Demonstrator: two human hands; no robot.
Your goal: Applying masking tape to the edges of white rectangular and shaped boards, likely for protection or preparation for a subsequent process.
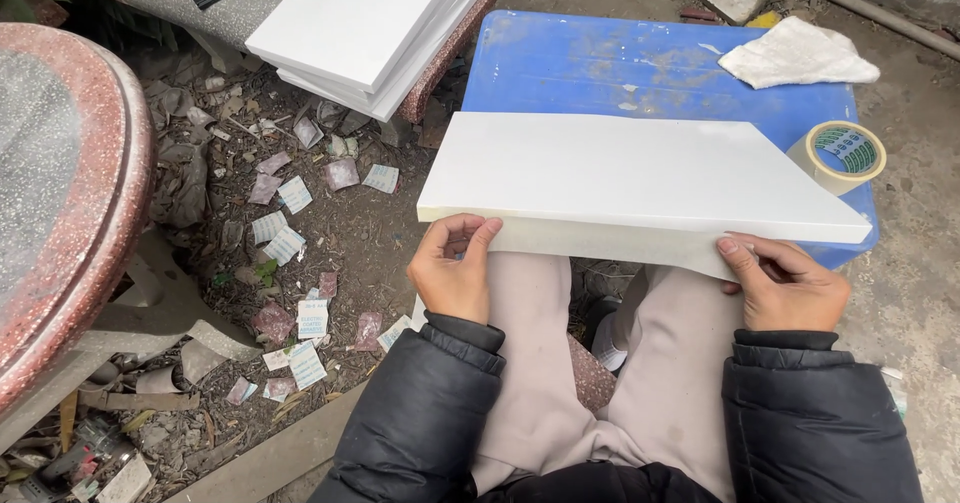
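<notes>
Both hands on one white flat box (620,178) | long axis crosswise, spanning hand to hand | left hand (455,273) pinches near-edge left corner | right hand (785,283) grips what looks like a loose flap, near-right | far side rests on blue table (600,63)

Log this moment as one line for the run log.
left hand: grips near edge of flat white rectangular board | right hand: pinches its near right edge | board: on blue plastic table | beige tape roll: beside it
</notes>
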